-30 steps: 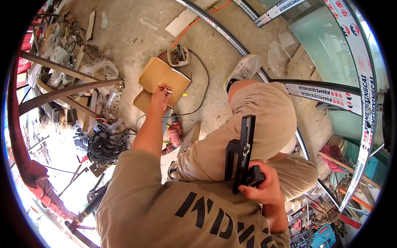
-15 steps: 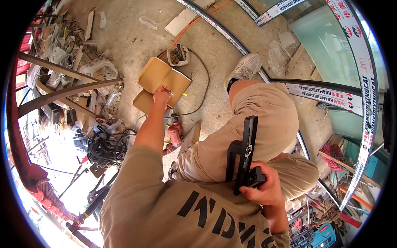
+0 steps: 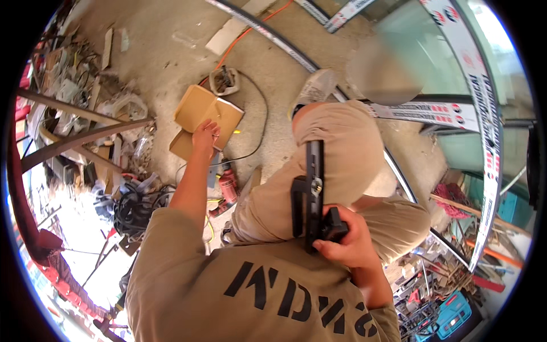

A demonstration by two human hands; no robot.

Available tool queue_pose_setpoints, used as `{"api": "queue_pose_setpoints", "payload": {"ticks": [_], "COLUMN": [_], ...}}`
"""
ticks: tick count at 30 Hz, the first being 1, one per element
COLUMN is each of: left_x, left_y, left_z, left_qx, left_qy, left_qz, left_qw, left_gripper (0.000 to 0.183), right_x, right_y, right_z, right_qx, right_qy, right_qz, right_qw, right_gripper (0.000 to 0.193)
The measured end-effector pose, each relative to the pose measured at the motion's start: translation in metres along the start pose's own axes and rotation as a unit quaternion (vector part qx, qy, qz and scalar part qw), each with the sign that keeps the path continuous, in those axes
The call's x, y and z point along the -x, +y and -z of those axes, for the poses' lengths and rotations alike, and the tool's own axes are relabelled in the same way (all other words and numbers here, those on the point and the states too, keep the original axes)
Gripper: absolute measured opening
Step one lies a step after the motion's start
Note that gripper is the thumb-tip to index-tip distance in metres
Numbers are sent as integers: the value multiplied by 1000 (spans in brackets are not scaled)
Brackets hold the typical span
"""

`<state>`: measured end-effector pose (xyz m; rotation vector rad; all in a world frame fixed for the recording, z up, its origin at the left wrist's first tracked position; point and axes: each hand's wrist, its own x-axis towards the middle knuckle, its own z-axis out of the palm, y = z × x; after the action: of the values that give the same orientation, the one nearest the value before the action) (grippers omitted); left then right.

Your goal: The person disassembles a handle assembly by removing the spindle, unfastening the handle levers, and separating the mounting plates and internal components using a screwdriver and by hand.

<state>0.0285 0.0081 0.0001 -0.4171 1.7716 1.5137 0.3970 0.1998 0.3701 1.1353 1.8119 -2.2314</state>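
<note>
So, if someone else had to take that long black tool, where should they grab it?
Probably by the side bracket of the long black tool, coming from the person's left. It stands off the bar, seemingly leaving a gap for fingers, and no hand covers that side; the right hand grips the block opposite.

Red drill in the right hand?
No, the right hand holds a black part, and the red drill lies on the floor.
</note>
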Motion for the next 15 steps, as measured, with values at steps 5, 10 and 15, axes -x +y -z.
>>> {"api": "queue_pose_setpoints", "payload": {"ticks": [5,10,15], "left_x": [89,231,309], "left_y": [76,149,161], "left_z": [-44,-115,-139], "left_qx": [117,-15,-116], "left_qy": [-197,-458,-538], "left_qz": [24,-35,-114], "left_qw": [973,888,827], "left_gripper": [36,45,66], "right_x": [1,7,18], "right_y": [3,5,9], "right_z": [-6,-2,-6], "right_qx": [-110,-132,-171], "right_qy": [-3,1,12], "right_qz": [30,63,71], "right_qw": [993,989,983], "right_gripper": [47,52,54]}}
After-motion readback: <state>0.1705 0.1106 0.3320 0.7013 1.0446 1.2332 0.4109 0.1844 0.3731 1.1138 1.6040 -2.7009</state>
